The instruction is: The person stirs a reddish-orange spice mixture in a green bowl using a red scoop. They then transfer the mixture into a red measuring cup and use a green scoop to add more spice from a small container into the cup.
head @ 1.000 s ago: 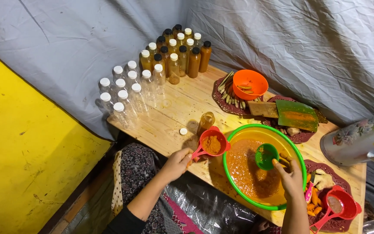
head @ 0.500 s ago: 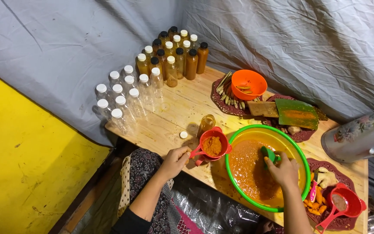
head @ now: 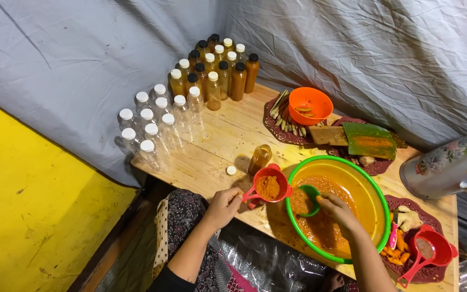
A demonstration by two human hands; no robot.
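Head view: left hand (head: 224, 206) grips red strainer (head: 268, 185) over open bottle (head: 259, 159), right hand (head: 337, 212) clasps green ladle (head: 310, 199) in basin (head: 377, 184); filled bottles (head: 220, 67) at 12, empty bottles (head: 155, 127) at 10 unfilled.

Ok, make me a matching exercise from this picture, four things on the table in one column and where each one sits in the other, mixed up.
Things:
1. red strainer
2. green scoop
3. orange bowl
4. empty clear bottles

Places:
A. far side of the table, near the grey cloth
B. held in the left hand
C. left end of the table
D. inside the green-rimmed basin, at the right hand

Pairs: 1-B, 2-D, 3-A, 4-C
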